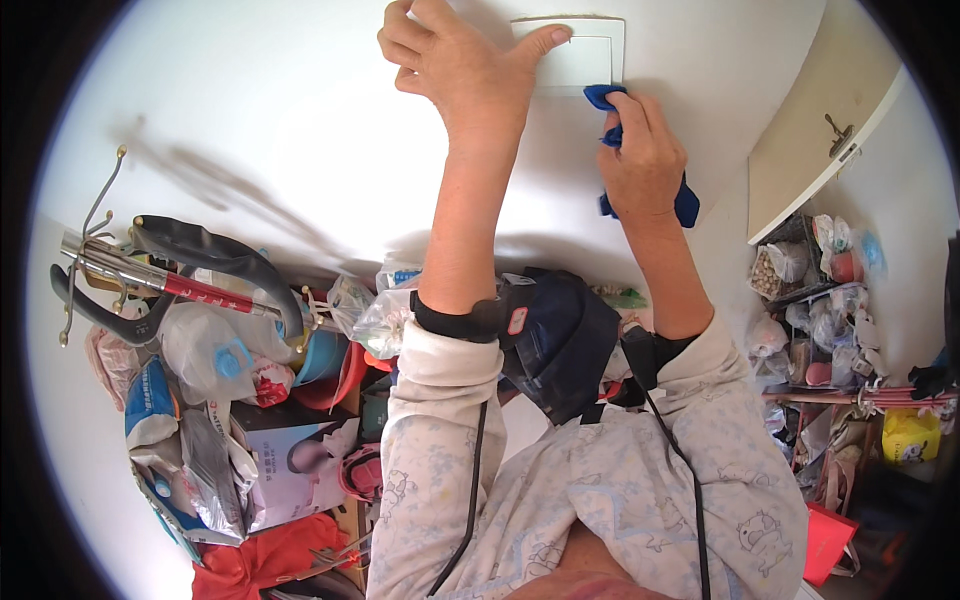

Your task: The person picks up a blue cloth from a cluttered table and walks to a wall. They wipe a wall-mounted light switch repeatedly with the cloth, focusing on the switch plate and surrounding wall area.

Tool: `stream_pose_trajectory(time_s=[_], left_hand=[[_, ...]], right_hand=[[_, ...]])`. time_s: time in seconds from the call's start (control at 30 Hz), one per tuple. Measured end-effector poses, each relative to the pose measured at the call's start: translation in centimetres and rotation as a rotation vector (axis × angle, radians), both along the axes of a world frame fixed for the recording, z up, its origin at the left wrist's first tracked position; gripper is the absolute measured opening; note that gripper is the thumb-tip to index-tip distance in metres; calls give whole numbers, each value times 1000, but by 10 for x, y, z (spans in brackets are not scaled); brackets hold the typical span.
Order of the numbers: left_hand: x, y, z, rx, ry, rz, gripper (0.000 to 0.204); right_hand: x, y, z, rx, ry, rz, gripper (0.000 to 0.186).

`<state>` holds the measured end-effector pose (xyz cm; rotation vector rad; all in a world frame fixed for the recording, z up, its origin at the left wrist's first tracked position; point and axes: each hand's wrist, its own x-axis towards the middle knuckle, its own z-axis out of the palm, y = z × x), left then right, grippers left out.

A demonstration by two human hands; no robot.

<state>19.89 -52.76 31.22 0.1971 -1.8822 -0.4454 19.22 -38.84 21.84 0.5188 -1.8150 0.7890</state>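
A white rectangular switch plate (575,62) is set in the white wall ahead of me. My left hand (465,65) is at its left side, fingers apart and slightly bent, with the thumb stretched across onto the plate's face. Nothing shows in that hand. My right hand (645,150) grips a blue cloth (686,203). A folded bit of the cloth, pinched in the fingers, touches the plate's lower right corner, and the rest hangs behind the hand and wrist.
Left of my arms stands a metal coat rack (160,285) with curved hooks, above a heap of bags and boxes. A dark blue bag (565,340) lies between my forearms. On the right are an open door (825,130) and crowded shelves (810,393).
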Motion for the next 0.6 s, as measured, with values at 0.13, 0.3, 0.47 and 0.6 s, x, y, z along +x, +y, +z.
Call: stream_pose_trajectory(time_s=[0.13,0.3,0.47,0.6], left_hand=[[-2,2,-1,21,0,8,95],[-2,1,0,-7,-2,42,97],[-1,0,-2,-50,52,-3,96],[0,1,0,-4,-8,22,96]], right_hand=[[0,-14,-2,155,20,44,40],[7,-1,1,-116,-123,168,33],[7,21,18,-531,-333,346,16],[7,13,26,-577,-531,435,18]])
